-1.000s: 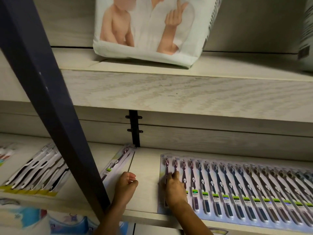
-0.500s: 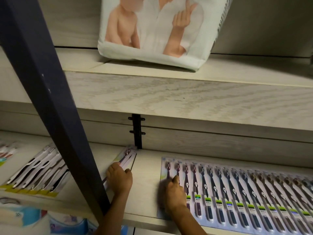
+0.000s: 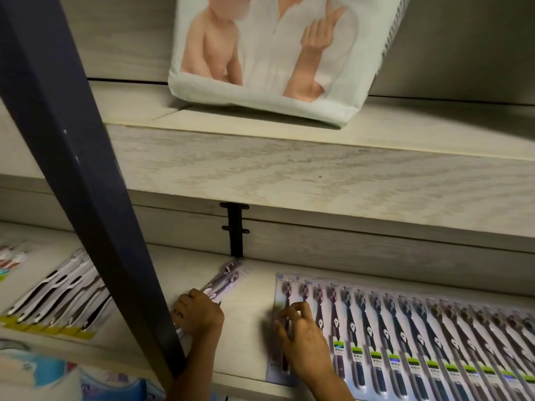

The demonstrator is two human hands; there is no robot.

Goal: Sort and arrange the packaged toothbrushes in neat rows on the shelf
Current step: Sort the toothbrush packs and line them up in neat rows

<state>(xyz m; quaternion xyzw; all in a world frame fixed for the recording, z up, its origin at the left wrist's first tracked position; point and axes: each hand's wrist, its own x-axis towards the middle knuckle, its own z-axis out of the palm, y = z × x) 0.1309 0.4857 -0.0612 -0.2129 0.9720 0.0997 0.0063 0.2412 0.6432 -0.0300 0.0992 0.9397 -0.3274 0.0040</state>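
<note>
A long overlapping row of packaged toothbrushes lies flat on the lower shelf, running to the right edge. My right hand rests on the leftmost packs of that row, fingers bent and touching them. A slanted toothbrush pack lies further left near the black bracket. My left hand grips its lower end with curled fingers. Another fanned row of toothbrush packs with yellow bases sits at the far left.
A dark slanted metal post crosses the left foreground and hides part of the shelf. A black bracket is fixed to the back wall. A white pack with a printed photo stands on the upper shelf. Blue packages lie below.
My left hand moved back onto the slanted pack and closed its fingers round it. My right hand shifted slightly on the left end of the long row.
</note>
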